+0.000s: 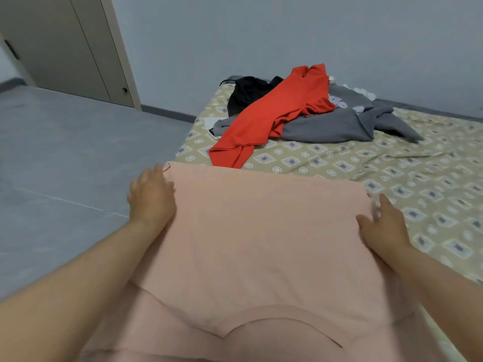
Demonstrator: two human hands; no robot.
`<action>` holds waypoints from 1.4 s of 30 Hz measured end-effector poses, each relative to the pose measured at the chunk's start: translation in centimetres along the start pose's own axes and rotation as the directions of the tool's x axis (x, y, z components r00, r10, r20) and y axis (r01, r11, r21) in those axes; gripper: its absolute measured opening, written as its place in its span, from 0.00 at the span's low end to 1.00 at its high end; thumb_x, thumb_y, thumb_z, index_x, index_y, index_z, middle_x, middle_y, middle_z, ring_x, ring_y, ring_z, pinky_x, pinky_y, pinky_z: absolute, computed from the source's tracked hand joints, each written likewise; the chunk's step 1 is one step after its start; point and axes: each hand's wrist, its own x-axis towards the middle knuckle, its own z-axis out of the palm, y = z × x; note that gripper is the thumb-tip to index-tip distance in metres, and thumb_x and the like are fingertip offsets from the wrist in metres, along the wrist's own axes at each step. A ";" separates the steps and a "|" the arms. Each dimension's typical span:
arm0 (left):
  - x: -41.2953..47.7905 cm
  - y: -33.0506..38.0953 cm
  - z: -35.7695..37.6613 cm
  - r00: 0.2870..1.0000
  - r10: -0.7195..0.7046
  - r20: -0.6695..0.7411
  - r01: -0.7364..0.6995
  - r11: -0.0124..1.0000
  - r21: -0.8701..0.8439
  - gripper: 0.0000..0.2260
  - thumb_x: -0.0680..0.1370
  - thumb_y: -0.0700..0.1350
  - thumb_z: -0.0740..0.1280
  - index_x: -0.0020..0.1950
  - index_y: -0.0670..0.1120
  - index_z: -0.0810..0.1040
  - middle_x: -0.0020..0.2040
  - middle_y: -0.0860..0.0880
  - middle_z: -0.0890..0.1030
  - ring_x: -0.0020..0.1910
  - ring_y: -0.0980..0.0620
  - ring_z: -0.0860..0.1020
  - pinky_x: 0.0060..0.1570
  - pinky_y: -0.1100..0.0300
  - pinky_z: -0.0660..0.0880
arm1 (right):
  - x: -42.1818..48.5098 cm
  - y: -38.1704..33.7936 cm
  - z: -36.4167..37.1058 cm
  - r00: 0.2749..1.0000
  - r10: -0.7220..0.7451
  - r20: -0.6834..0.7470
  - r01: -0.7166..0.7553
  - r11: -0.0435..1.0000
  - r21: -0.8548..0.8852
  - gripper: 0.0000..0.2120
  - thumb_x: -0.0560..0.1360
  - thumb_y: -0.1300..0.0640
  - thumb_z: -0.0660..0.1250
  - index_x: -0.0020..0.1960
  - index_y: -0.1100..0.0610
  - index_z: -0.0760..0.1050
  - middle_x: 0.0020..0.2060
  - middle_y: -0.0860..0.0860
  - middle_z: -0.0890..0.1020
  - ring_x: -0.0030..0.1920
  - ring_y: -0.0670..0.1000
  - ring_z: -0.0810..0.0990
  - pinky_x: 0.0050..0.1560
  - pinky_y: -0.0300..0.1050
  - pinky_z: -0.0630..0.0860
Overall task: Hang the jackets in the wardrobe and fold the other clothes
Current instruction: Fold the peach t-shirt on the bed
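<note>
The pink T-shirt [251,239] lay flat on the near end of the bed, its long axis running straight away from the person. The round neckline sat closest to the person and the straight hem pointed toward the far wall. It was a pale salmon pink, plain and smooth, with a ribbed collar band and one shallow crease across the chest.

The left hand [151,197] rested at the shirt's far left edge, just short of the hem corner. Its fingers bent lightly over the cloth, but I could not tell whether they pinched it. The right hand [381,226] sat at the far right edge near the other hem corner, thumb and forefinger spread and lying on the fabric. Its remaining fingers were blurred.

Under the shirt was a beige bedsheet [418,178] printed with grey diamonds and white rings. Beyond the hem lay a heap: a red garment [274,118] draped over a grey sweatshirt [339,126] with white lettering, and a black garment [248,92] behind them. To the left were the grey floor [65,152] and the shut beige wardrobe [65,48].
</note>
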 end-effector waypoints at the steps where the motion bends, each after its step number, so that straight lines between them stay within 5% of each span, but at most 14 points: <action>1: -1.3 0.9 -0.3 0.998 0.064 -0.023 -0.062 0.995 0.082 0.17 0.80 0.45 0.59 0.67 0.39 0.70 0.66 0.35 0.72 0.64 0.34 0.69 0.63 0.41 0.65 | -0.7 0.1 -0.6 0.998 0.066 -0.025 -0.065 0.998 0.028 0.32 0.76 0.51 0.69 0.74 0.62 0.63 0.66 0.63 0.73 0.68 0.65 0.70 0.67 0.56 0.67; 4: -6.9 4.1 0.6 0.910 0.363 0.200 -0.386 0.918 0.089 0.28 0.79 0.57 0.49 0.75 0.45 0.65 0.78 0.41 0.60 0.76 0.38 0.56 0.74 0.40 0.51 | -2.9 1.2 -2.2 0.985 0.171 0.032 -0.173 0.979 0.110 0.19 0.74 0.43 0.65 0.52 0.59 0.76 0.47 0.55 0.80 0.54 0.63 0.79 0.51 0.51 0.70; 6: -11.3 5.6 1.8 0.837 0.430 0.338 -0.474 0.879 0.056 0.32 0.78 0.64 0.44 0.80 0.51 0.54 0.80 0.49 0.49 0.79 0.44 0.48 0.75 0.46 0.41 | -4.5 2.4 -3.3 0.971 0.222 0.087 -0.235 0.953 0.193 0.17 0.75 0.46 0.66 0.44 0.61 0.79 0.39 0.54 0.82 0.41 0.59 0.80 0.45 0.50 0.73; 9: -14.5 6.0 3.5 0.812 0.431 0.393 -0.512 0.850 0.124 0.33 0.80 0.65 0.41 0.77 0.49 0.65 0.77 0.45 0.64 0.76 0.43 0.63 0.72 0.48 0.48 | -6.8 4.2 -4.3 0.948 0.273 0.164 -0.306 0.921 0.241 0.18 0.74 0.46 0.69 0.37 0.61 0.77 0.29 0.55 0.80 0.32 0.58 0.78 0.36 0.49 0.72; 13: -15.4 6.9 3.1 0.860 0.344 0.376 -0.418 0.898 0.135 0.36 0.77 0.66 0.42 0.80 0.47 0.56 0.80 0.44 0.53 0.79 0.44 0.52 0.73 0.49 0.40 | -8.5 5.5 -5.0 0.891 0.328 0.316 -0.429 0.836 0.342 0.15 0.72 0.49 0.74 0.46 0.62 0.80 0.42 0.60 0.85 0.44 0.62 0.84 0.50 0.57 0.80; 17: -18.7 7.6 3.6 0.760 0.407 0.506 -0.526 0.843 0.111 0.37 0.74 0.68 0.57 0.72 0.42 0.71 0.72 0.40 0.71 0.71 0.41 0.70 0.68 0.44 0.56 | -9.8 5.5 -5.8 0.847 0.312 0.430 -0.514 0.686 0.515 0.11 0.75 0.60 0.71 0.56 0.61 0.78 0.50 0.62 0.85 0.47 0.59 0.82 0.56 0.57 0.77; 20: -18.9 7.2 4.0 0.748 0.460 0.478 -0.576 0.807 0.126 0.36 0.75 0.68 0.55 0.71 0.42 0.73 0.70 0.41 0.74 0.69 0.42 0.73 0.66 0.45 0.58 | -10.5 4.1 -6.6 0.824 0.274 0.497 -0.555 0.570 0.605 0.13 0.76 0.66 0.67 0.59 0.57 0.77 0.51 0.58 0.85 0.48 0.59 0.82 0.51 0.53 0.79; 22: -18.7 7.3 3.5 0.758 0.427 0.492 -0.538 0.837 0.103 0.36 0.78 0.68 0.47 0.73 0.44 0.70 0.73 0.42 0.70 0.72 0.43 0.70 0.68 0.46 0.55 | -10.9 2.3 -6.9 0.836 0.230 0.498 -0.537 0.529 0.657 0.18 0.76 0.69 0.64 0.61 0.53 0.77 0.52 0.58 0.85 0.51 0.60 0.83 0.53 0.56 0.79; 26: -17.5 7.4 3.3 0.779 0.428 0.457 -0.408 0.901 -0.148 0.38 0.73 0.64 0.31 0.80 0.51 0.53 0.79 0.53 0.49 0.79 0.53 0.48 0.76 0.56 0.39 | -12.4 -4.0 -5.2 0.882 0.035 0.470 -0.409 0.551 0.727 0.27 0.73 0.73 0.61 0.63 0.48 0.76 0.55 0.56 0.83 0.53 0.59 0.83 0.54 0.55 0.80; 30: -15.9 7.8 2.2 0.833 0.291 0.470 -0.020 0.866 -0.500 0.37 0.75 0.58 0.36 0.74 0.44 0.69 0.76 0.47 0.63 0.76 0.48 0.63 0.74 0.57 0.53 | -15.6 -9.6 -0.1 0.869 -0.108 0.483 -0.259 0.733 0.628 0.29 0.67 0.69 0.64 0.64 0.48 0.75 0.53 0.49 0.83 0.43 0.49 0.82 0.38 0.41 0.78; 33: -15.4 7.7 1.4 0.854 0.065 0.516 0.397 0.560 -0.727 0.18 0.85 0.49 0.53 0.60 0.45 0.81 0.61 0.49 0.81 0.62 0.54 0.77 0.60 0.65 0.67 | -18.4 -10.5 3.9 0.849 -0.154 0.505 -0.124 0.872 0.474 0.31 0.65 0.64 0.65 0.67 0.51 0.75 0.60 0.48 0.81 0.56 0.48 0.80 0.59 0.44 0.77; 36: -14.6 8.2 1.3 0.854 0.046 0.518 0.391 0.601 -0.697 0.12 0.82 0.47 0.61 0.53 0.48 0.84 0.54 0.53 0.84 0.54 0.59 0.80 0.52 0.70 0.73 | -20.1 -10.2 5.9 0.882 -0.183 0.435 0.042 0.949 0.314 0.25 0.70 0.60 0.64 0.66 0.51 0.76 0.58 0.47 0.80 0.60 0.49 0.78 0.63 0.43 0.73; 39: -13.1 9.6 1.2 0.826 0.045 0.563 0.338 0.758 -0.558 0.18 0.69 0.61 0.60 0.39 0.47 0.78 0.42 0.51 0.82 0.48 0.48 0.81 0.56 0.51 0.76 | -20.9 -10.4 5.6 0.897 -0.213 0.387 0.200 0.977 0.073 0.09 0.75 0.51 0.63 0.54 0.51 0.74 0.51 0.49 0.78 0.56 0.53 0.78 0.52 0.46 0.72; 42: -11.5 12.0 0.7 0.756 0.016 0.654 0.377 0.806 -0.455 0.22 0.67 0.63 0.62 0.47 0.46 0.79 0.48 0.47 0.83 0.50 0.45 0.81 0.55 0.51 0.77 | -21.7 -10.6 4.6 0.903 -0.216 0.373 0.296 0.939 -0.173 0.12 0.77 0.44 0.59 0.43 0.52 0.67 0.45 0.51 0.79 0.52 0.55 0.78 0.41 0.47 0.65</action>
